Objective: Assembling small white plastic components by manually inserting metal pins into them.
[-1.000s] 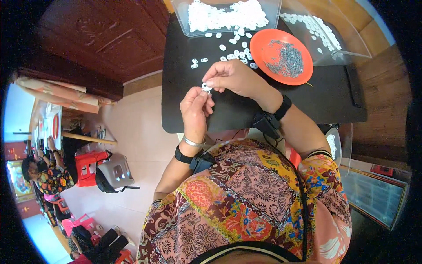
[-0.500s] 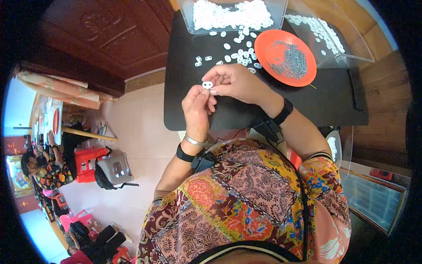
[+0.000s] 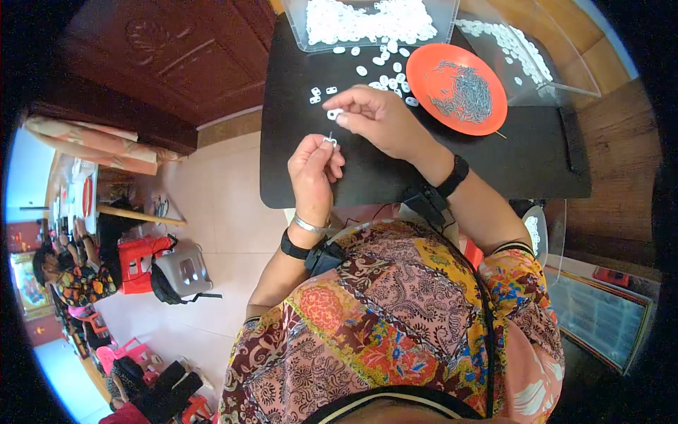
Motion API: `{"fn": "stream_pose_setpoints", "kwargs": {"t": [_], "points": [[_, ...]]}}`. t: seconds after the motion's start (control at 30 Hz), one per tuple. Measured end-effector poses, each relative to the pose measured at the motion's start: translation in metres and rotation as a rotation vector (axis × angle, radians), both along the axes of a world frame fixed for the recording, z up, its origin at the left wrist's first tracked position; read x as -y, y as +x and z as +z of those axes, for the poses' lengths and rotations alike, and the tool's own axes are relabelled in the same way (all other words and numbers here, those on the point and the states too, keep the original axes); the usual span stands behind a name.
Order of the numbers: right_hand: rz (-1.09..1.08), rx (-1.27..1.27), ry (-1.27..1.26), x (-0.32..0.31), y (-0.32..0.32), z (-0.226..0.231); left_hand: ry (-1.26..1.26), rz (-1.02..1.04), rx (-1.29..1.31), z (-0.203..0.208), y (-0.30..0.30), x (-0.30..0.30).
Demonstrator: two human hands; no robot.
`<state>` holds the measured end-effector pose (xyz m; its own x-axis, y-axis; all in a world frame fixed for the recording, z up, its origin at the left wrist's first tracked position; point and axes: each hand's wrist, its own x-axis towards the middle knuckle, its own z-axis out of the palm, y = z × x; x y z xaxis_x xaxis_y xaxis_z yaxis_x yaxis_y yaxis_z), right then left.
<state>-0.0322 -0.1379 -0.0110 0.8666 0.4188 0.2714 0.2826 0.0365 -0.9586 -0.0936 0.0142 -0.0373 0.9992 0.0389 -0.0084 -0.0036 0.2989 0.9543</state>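
My left hand [image 3: 311,169] is closed, its thumb and fingers pinching a small white plastic piece [image 3: 330,142]. A thin grey metal pin [image 3: 330,134] stands up out of that piece. Just above and to the right, my right hand [image 3: 387,121] grips a white two-holed plastic piece [image 3: 334,114] between thumb and forefinger. The two pieces are a little apart. Beyond my right hand lie loose white oval pieces [image 3: 384,86], some showing two holes. A few small white pieces [image 3: 316,92] are grouped at the far left of my hands.
An orange-red plate [image 3: 424,74] of grey metal pins [image 3: 472,99] sits to the right on the dark table [image 3: 452,169]. Behind stands a clear bin [image 3: 302,39] full of white pieces; another clear container [image 3: 558,92] is at the right. People and red stools [image 3: 138,265] are at far left.
My hands have come apart. The right has lifted a white piece up and away, and a metal pin now shows upright from the piece in my left hand.
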Motion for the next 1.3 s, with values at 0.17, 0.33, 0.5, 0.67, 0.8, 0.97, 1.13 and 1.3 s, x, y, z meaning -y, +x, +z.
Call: {"fn": "stream_pose_setpoints", "kwargs": {"t": [0.17, 0.33, 0.5, 0.67, 0.8, 0.97, 1.13, 1.3], "points": [[-0.087, 0.374, -0.516, 0.014, 0.007, -0.011, -0.026, 0.020, -0.001, 0.001, -0.002, 0.001], [-0.073, 0.525, -0.761, 0.008, -0.001, -0.006, -0.097, 0.049, 0.003, 0.004, -0.004, 0.001], [-0.169, 0.519, -0.689, 0.007, 0.004, -0.011, -0.106, 0.042, 0.010, 0.004, -0.004, 0.001], [-0.022, -0.123, -0.401, 0.007, 0.006, 0.002, -0.065, 0.030, 0.004, 0.003, -0.003, 0.001], [0.095, -0.149, -0.169, 0.011, 0.014, -0.004, 0.018, 0.009, 0.012, 0.002, -0.002, -0.001], [0.146, -0.237, -0.048, 0.013, 0.014, 0.000, 0.070, -0.004, -0.024, 0.003, -0.001, 0.000], [0.153, -0.237, -0.036, 0.012, 0.010, 0.004, 0.031, 0.008, -0.036, 0.005, -0.001, 0.002], [0.141, -0.205, -0.076, 0.009, 0.008, 0.004, 0.054, 0.004, -0.026, 0.003, -0.001, 0.002]]}}
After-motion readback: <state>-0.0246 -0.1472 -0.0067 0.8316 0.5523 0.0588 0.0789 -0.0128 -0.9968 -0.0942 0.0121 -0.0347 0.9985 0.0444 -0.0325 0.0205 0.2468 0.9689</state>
